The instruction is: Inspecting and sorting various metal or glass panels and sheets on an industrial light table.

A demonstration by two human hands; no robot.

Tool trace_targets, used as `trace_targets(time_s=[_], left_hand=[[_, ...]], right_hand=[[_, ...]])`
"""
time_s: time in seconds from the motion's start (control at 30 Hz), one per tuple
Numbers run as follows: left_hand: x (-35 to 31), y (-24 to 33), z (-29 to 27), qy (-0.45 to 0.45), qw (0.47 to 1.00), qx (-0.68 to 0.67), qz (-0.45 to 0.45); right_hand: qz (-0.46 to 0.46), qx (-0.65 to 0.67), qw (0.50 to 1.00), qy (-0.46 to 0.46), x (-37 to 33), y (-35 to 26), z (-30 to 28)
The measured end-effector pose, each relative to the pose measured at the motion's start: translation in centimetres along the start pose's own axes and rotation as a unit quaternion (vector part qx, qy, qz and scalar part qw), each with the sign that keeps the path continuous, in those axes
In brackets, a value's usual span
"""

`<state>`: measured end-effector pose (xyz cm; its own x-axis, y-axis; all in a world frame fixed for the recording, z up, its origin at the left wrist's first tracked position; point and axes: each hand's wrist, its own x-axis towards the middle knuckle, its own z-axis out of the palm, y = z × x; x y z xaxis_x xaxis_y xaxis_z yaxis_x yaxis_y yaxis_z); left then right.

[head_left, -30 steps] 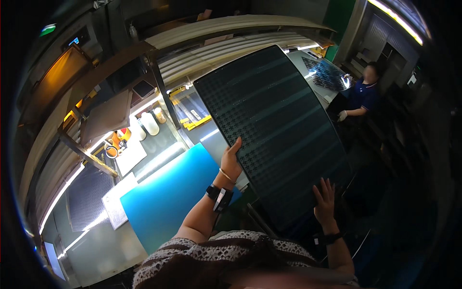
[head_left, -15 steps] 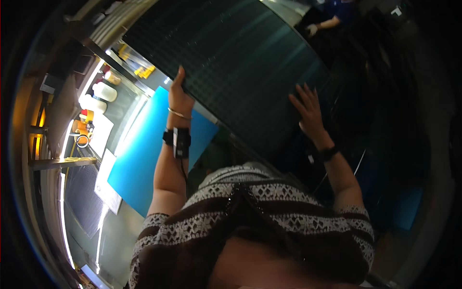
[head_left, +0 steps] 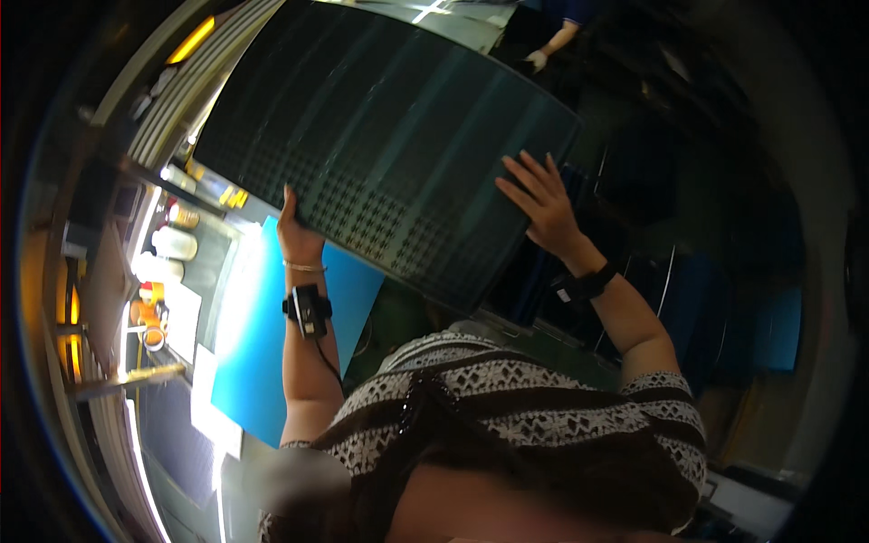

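While held aloft, dark dotted panel [head_left: 380, 145].

a short-sleeved knitted top in dark brown with bands of white patterned lace is worn, the sleeves ending above the elbows. on the wrist of the left hand [head_left: 297, 233] a thin gold bangle and a black strap with a small black device and a dangling cord are seen. a black band is worn below the right hand [head_left: 541, 204].

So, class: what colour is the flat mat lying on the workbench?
Bright blue mat, seen in the head view.
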<state>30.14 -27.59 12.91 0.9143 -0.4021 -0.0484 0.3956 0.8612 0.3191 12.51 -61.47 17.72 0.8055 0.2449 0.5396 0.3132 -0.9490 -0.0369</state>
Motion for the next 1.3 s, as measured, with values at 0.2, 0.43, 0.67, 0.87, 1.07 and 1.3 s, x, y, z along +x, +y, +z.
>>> trace_targets(time_s=[0.2,0.43,0.67,0.87,1.07,1.3], left_hand=[[-0.5,0.0,-0.2,0.013,0.997,0.054,0.047],[0.8,-0.1,-0.2,0.037,0.998,0.006,0.046],[0.8,-0.4,0.1,0.094,0.992,0.038,0.069],[0.2,-0.3,-1.1,0.106,0.992,0.014,0.073],[0.3,-1.0,-1.2,0.12,0.993,-0.008,0.02],[-1.4,-1.7,-1.6,0.105,0.992,-0.01,-0.064]], right_hand=[[0.002,0.019,1.0,0.02,0.5,-0.4,-0.3],[0.039,0.019,0.998,0.044,1.2,-0.5,-1.4],[0.057,-0.04,0.994,0.087,1.5,1.7,-1.2],[0.381,0.649,0.618,0.229,1.8,2.8,-1.3],[0.403,0.749,0.517,0.099,4.2,3.3,-0.9],[0.452,0.73,0.494,0.137,3.1,4.6,-1.8]])
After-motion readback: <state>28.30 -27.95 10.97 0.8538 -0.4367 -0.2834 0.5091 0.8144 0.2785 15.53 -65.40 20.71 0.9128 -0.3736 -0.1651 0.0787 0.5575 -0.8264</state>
